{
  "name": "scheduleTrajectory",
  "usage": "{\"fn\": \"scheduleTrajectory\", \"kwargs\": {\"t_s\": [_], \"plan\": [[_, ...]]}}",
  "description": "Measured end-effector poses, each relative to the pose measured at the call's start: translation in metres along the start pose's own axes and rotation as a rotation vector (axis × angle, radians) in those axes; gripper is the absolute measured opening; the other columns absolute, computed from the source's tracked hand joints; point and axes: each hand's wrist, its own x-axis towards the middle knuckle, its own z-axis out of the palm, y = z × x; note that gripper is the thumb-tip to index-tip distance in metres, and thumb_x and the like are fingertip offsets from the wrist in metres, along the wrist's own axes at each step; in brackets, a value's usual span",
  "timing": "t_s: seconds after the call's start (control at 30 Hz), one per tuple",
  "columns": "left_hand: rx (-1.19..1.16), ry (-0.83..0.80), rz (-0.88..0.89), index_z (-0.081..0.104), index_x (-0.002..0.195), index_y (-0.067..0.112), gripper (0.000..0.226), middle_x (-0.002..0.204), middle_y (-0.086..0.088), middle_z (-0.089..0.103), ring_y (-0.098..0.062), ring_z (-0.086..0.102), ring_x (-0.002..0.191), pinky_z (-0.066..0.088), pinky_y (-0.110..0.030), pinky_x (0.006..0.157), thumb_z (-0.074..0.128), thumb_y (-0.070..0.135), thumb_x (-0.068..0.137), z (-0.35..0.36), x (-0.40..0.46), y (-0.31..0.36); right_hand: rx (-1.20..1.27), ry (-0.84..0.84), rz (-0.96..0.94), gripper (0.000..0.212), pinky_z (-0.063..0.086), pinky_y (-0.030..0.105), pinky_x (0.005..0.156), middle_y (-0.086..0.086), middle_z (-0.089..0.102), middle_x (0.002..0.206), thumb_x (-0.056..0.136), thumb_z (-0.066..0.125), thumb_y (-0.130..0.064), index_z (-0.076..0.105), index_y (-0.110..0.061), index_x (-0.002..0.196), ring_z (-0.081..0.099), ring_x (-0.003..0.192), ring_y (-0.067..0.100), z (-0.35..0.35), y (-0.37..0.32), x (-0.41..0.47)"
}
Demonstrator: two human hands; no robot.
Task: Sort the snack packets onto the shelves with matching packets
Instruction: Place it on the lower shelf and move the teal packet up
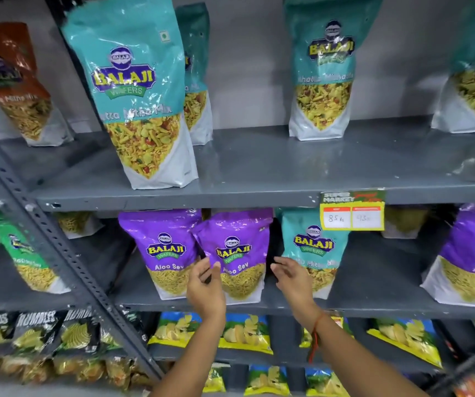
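Our open left hand [205, 293] and open right hand [293, 277] flank a leaning purple Aloo Sev packet [235, 255]. It may topple toward nine o'clock. The teal packet [312, 247] at its three o'clock looks mis-sorted.

On the middle shelf [345, 306] we see two Aloo Sev packets [170, 253] side by side, a Khatta Mitha packet [313, 247] at their three o'clock. At twelve o'clock, on the upper shelf [259, 179], stand more Khatta Mitha packets [136, 93] (one behind another). Chip packets [245, 333] lie at six o'clock.

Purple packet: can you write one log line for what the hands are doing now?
stage: placing | left hand: open, at purple packet | right hand: open, beside it | neighbour: teal packet | shelf: middle
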Motion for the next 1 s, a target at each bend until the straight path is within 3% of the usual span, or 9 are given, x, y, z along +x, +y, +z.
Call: {"fn": "scheduleTrajectory", "kwargs": {"t_s": [0.1, 0.2, 0.33, 0.5, 0.6, 0.67, 0.77, 0.87, 1.0], "plan": [[0.008, -0.076, 0.092, 0.067, 0.090, 0.021, 0.012, 0.087, -0.002, 0.071, -0.015, 0.066, 0.078, 0.055, -0.024, 0.077, 0.073, 0.013, 0.084, 0.020, -0.027, 0.008, 0.039, 0.098, -0.033, 0.013, 0.057, 0.034, 0.078, 0.006, 0.072, 0.086, 0.093, 0.068, -0.011, 0.072, -0.009, 0.105, 0.066, 0.083, 0.023, -0.032, 0.006, -0.019], [0.069, -0.277, 0.139, 0.071, 0.093, 0.016, 0.009, 0.090, -0.007, 0.075, -0.011, 0.068, 0.076, 0.057, -0.024, 0.077, 0.073, 0.014, 0.084, 0.048, -0.049, 0.005, 0.026, 0.271, -0.020, 0.018, 0.061, 0.047, 0.084, 0.012, 0.077, 0.093, 0.092, 0.071, -0.018, 0.075, -0.008, 0.106, 0.069, 0.082, 0.023, -0.071, 0.010, -0.025], [0.214, -0.483, 0.061, 0.062, 0.126, 0.008, 0.050, 0.126, -0.008, 0.068, -0.019, 0.067, 0.110, 0.053, -0.037, 0.096, 0.073, 0.032, 0.084, 0.084, -0.064, -0.004, 0.023, 0.413, -0.013, 0.015, 0.060, 0.054, 0.080, 0.002, 0.074, 0.084, 0.090, 0.071, -0.023, 0.072, -0.015, 0.103, 0.071, 0.083, 0.027, -0.116, 0.016, -0.012], [0.290, -0.498, 0.025, 0.051, 0.137, 0.005, 0.058, 0.140, -0.013, 0.057, -0.026, 0.056, 0.128, 0.045, -0.049, 0.106, 0.063, 0.038, 0.090, 0.122, -0.057, -0.017, -0.064, 0.234, 0.024, 0.042, 0.057, 0.046, 0.095, 0.013, 0.071, 0.119, 0.095, 0.066, -0.028, 0.063, -0.007, 0.131, 0.069, 0.109, 0.029, -0.144, 0.026, 0.031], [0.305, -0.406, 0.106, 0.066, 0.120, 0.006, 0.044, 0.120, -0.012, 0.071, -0.027, 0.066, 0.112, 0.054, -0.043, 0.092, 0.062, 0.038, 0.091, 0.136, -0.050, -0.022, -0.161, 0.091, -0.057, 0.025, 0.050, 0.006, 0.065, 0.003, 0.075, 0.104, 0.095, 0.065, -0.029, 0.071, -0.011, 0.113, 0.069, 0.083, -0.006, -0.146, 0.021, 0.051], [0.296, -0.356, 0.157, 0.073, 0.095, 0.010, 0.038, 0.091, -0.003, 0.077, -0.018, 0.071, 0.086, 0.054, -0.028, 0.068, 0.061, 0.045, 0.088, 0.140, -0.048, -0.023, -0.226, 0.076, -0.114, 0.014, 0.043, 0.007, 0.052, -0.005, 0.074, 0.080, 0.094, 0.067, -0.030, 0.072, -0.017, 0.088, 0.065, 0.065, -0.013, -0.144, 0.019, 0.061], [0.290, -0.314, 0.243, 0.054, 0.059, 0.028, 0.035, 0.046, 0.012, 0.054, 0.006, 0.052, 0.049, 0.034, -0.009, 0.044, 0.056, 0.051, 0.084, 0.141, -0.052, -0.018, -0.294, 0.140, -0.203, 0.040, 0.029, 0.016, 0.043, -0.007, 0.057, 0.053, 0.093, 0.069, -0.023, 0.053, -0.018, 0.058, 0.056, 0.049, -0.003, -0.144, 0.023, 0.069], [0.302, -0.283, 0.268, 0.057, 0.059, 0.022, 0.034, 0.043, 0.004, 0.050, 0.007, 0.051, 0.046, 0.033, -0.010, 0.042, 0.063, 0.039, 0.087, 0.137, -0.054, -0.018, -0.308, 0.174, -0.221, 0.046, 0.029, 0.016, 0.040, -0.008, 0.052, 0.046, 0.093, 0.069, -0.019, 0.046, -0.011, 0.054, 0.055, 0.047, -0.003, -0.143, 0.025, 0.069], [0.298, -0.282, 0.271, 0.069, 0.068, 0.011, 0.025, 0.051, 0.009, 0.055, -0.006, 0.046, 0.048, 0.030, -0.016, 0.044, 0.067, 0.026, 0.089, 0.121, -0.066, -0.021, -0.303, 0.170, -0.273, 0.058, 0.033, 0.009, 0.041, -0.022, 0.057, 0.045, 0.092, 0.070, -0.018, 0.041, -0.032, 0.044, 0.056, 0.048, -0.008, -0.144, 0.023, 0.051]]}}
